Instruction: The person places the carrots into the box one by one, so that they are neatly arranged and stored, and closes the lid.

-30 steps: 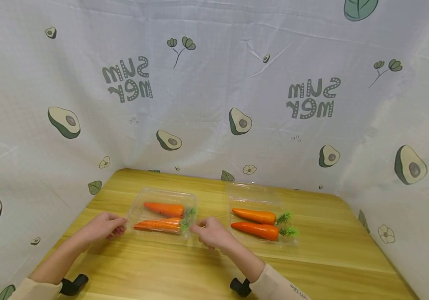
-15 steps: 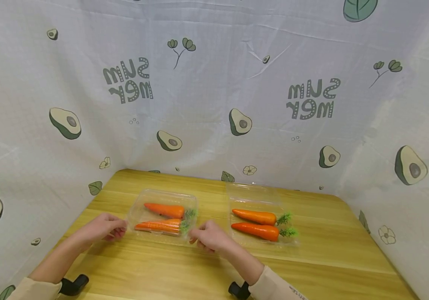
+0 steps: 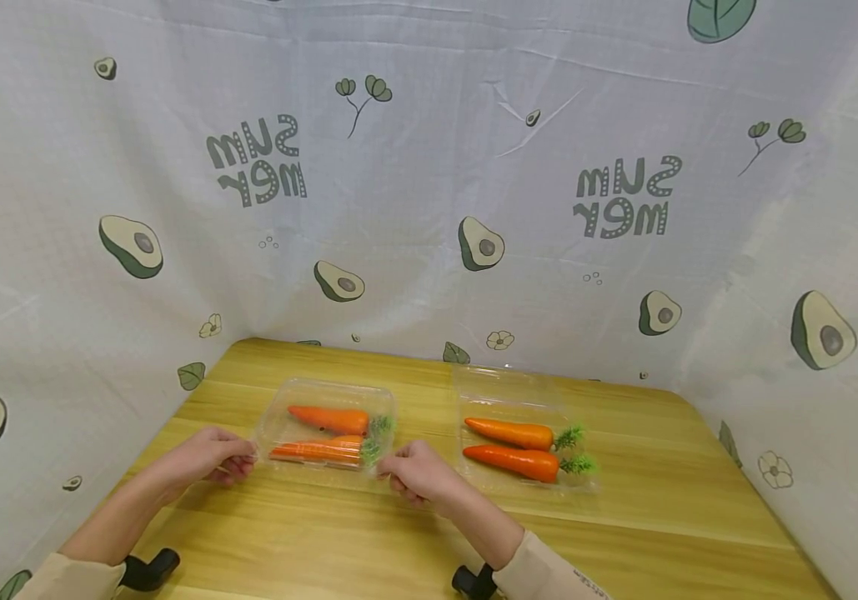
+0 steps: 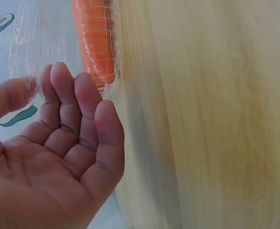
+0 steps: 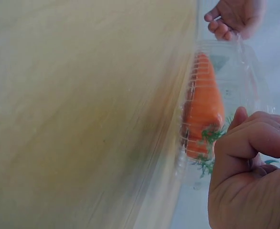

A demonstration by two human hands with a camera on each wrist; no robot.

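A clear plastic clamshell box (image 3: 273,419) with its lid down stands on the left of the table, two orange carrots (image 3: 327,418) with green tops inside it. My left hand (image 3: 214,454) pinches the box's left edge between thumb and index finger, its other fingers loosely bent in the left wrist view. At the box's front right corner, my right hand (image 3: 419,475) pinches the plastic edge with curled fingers; in the right wrist view its own fingers partly hide the contact. One carrot (image 5: 204,102) shows through the ribbed plastic wall there.
To the right lies a second clear clamshell box, its lid (image 3: 507,385) folded back, with two more carrots (image 3: 511,460) in its base. The wooden table (image 3: 308,533) ends at a white printed curtain (image 3: 413,167) behind and at both sides.
My right hand has shifted slightly down and left along the box's front right corner. The left hand and both boxes stay almost where they were.
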